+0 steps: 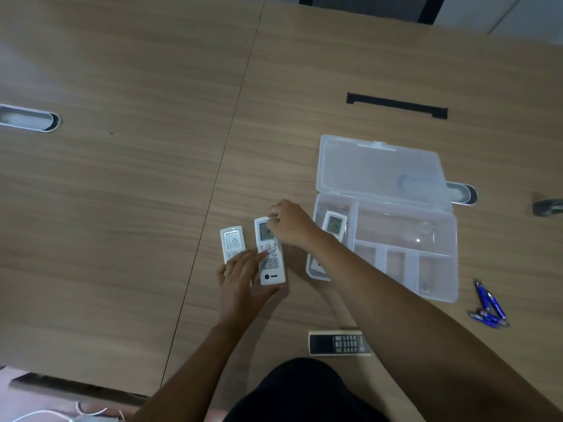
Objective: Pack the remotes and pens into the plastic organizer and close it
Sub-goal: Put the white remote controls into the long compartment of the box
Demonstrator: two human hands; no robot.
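Observation:
A clear plastic organizer (pixel 438 263) lies open on the wooden table, its lid (pixel 380 169) folded back. One white remote (pixel 334 223) lies in its long left compartment, partly hidden by my right forearm. My right hand (pixel 292 223) pinches the top end of a long white remote (pixel 269 254). My left hand (pixel 243 281) cups that remote's lower end, fingers across its buttons. A smaller white remote (pixel 233 242) lies just left of it, its lower part under my left fingers. A dark-faced remote (pixel 338 343) lies near the table's front edge. Several blue pens (pixel 489 306) lie right of the organizer.
A table seam (pixel 225 147) runs diagonally left of the remotes. Cable grommets sit at the far left (pixel 29 118) and behind the lid (pixel 461 193). A black strip (pixel 396 105) lies beyond the organizer. White cables (pixel 76 415) lie below the table's edge.

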